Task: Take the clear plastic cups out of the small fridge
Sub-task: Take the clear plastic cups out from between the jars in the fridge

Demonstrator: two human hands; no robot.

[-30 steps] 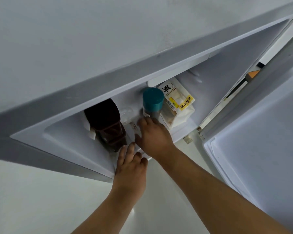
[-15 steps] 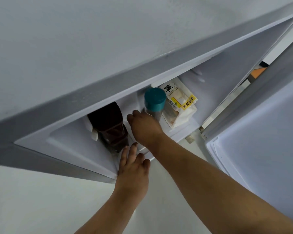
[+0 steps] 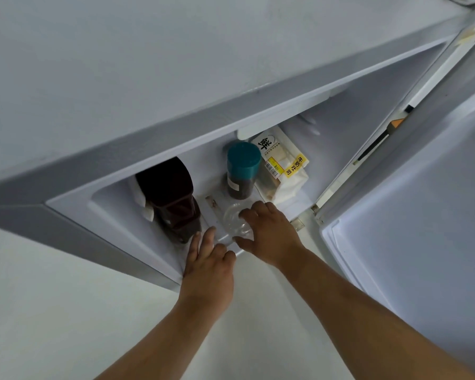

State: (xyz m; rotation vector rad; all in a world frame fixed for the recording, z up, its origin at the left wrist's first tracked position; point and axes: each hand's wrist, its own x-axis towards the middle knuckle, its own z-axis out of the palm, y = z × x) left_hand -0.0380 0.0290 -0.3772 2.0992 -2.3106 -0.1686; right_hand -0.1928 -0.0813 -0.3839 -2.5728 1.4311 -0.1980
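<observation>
I look down into the open small fridge [image 3: 348, 149]. A clear plastic cup [image 3: 232, 219] sits at the front of the white shelf, between a dark jug and a teal-lidded jar. My right hand [image 3: 272, 234] curls round the cup, fingers over its far rim and thumb on its near side. My left hand [image 3: 209, 272] lies flat on the shelf's front edge just left of the cup, fingers stretched out and holding nothing. The cup's lower part is hard to make out.
A dark brown jug [image 3: 173, 196] stands at the shelf's left. A jar with a teal lid [image 3: 243, 165] stands behind the cup, a bagged bread loaf [image 3: 285, 171] to its right. The fridge's grey top [image 3: 148, 64] overhangs the shelf. The open door [image 3: 412, 229] is at right.
My right hand has drawn back from deep between the jug and the jar to the shelf's front, with a clear cup now showing in its grip. My left hand has barely moved.
</observation>
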